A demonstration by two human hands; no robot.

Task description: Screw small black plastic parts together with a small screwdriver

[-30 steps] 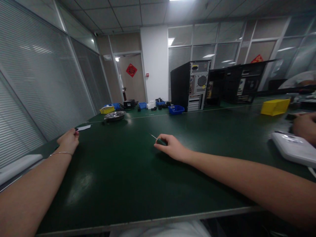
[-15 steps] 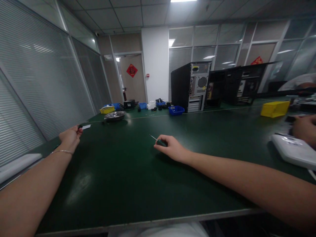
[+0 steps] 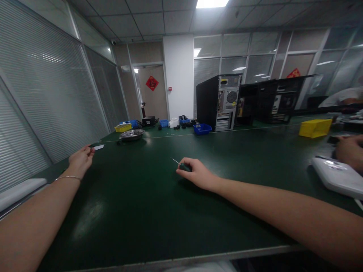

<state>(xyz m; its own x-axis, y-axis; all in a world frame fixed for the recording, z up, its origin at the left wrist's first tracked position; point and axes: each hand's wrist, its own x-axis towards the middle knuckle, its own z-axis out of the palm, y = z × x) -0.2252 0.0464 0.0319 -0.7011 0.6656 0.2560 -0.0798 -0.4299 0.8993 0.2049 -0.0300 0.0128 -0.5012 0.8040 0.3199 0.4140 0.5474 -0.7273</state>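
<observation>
In the head view my right hand (image 3: 198, 174) is closed around the dark green handle of a screwdriver (image 3: 185, 167). The thin metal shaft sticks out past the fingers, up and to the left, over the green tabletop (image 3: 136, 204). Far off at the left edge of the table, my left hand (image 3: 81, 158) has its fingers pinched together. A small dark item (image 3: 96, 144) and a white slip (image 3: 98, 147) show at those fingertips; what exactly the fingers hold is too small to make out.
A round metal dish (image 3: 132, 135) stands beyond my left hand, near a yellow bin (image 3: 123, 127). Black computer towers (image 3: 218, 102) and a blue bin (image 3: 202, 129) are at the back. On the right are a yellow bin (image 3: 315, 128), a white device (image 3: 338, 175) and another person's hand (image 3: 350, 151).
The view has tilted up slightly. My left hand has shifted a little at the table's left edge, and the white slip sits slightly lower. My right hand keeps its grip on the screwdriver.
</observation>
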